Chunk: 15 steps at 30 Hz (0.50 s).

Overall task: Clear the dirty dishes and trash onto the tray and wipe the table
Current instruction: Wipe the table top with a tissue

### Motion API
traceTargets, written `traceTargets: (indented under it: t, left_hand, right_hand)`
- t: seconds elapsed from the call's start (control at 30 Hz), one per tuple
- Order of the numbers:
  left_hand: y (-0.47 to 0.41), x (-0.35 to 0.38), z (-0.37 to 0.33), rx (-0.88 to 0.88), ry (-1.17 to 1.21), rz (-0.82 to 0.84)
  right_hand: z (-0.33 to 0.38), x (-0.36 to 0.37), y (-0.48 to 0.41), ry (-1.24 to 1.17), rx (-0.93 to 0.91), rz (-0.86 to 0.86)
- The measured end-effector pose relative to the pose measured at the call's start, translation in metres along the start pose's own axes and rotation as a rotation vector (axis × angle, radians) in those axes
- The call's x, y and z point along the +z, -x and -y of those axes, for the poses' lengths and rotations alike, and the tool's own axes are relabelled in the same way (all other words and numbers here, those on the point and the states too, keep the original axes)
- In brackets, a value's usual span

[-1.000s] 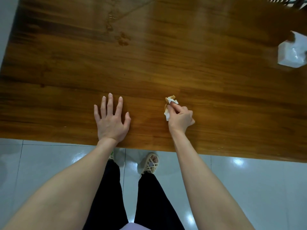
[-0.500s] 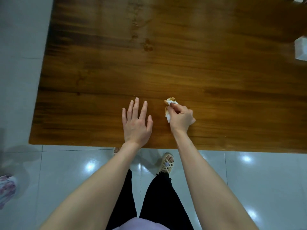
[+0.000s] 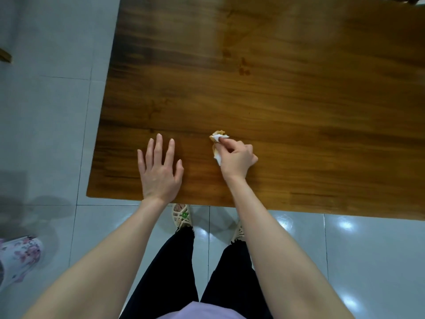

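Wiping the counter (image 3: 299,100) near its front left corner, we pinch a stained tissue (image 3: 218,145) in the curled fingers of our right hand (image 3: 236,160), our left hand (image 3: 158,173) flat and open beside it, and next probably comes a stroke across unwiped wood.

Both hands rest on the table (image 3: 276,100), left hand (image 3: 159,172) beside right hand (image 3: 236,158).

One brown wooden worktop (image 3: 299,100); one crumpled white stained tissue (image 3: 218,143); two hands: left hand (image 3: 161,176), right hand (image 3: 236,160); two beige strappy sandals (image 3: 182,216); one floral slipper (image 3: 18,256).
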<state>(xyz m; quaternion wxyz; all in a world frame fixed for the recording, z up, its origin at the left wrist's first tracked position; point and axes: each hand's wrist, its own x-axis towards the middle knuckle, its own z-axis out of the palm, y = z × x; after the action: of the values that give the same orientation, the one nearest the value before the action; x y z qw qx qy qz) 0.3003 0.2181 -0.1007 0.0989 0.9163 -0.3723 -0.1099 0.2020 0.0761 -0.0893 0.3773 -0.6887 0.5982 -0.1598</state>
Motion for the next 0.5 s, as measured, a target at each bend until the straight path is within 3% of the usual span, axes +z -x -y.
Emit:
traceTargets:
  t: [0.27,0.5]
  left_hand:
    - [0.0019,0.0064,0.0096,0.042,-0.058,0.041]
    - [0.0017,0.0073,0.0104,0.049,-0.053,0.035]
  right_hand:
    - [0.002,-0.0002,-0.0042,-0.126,0.1,-0.2]
    - [-0.007,-0.0014,-0.0055,0.072,-0.037,-0.079]
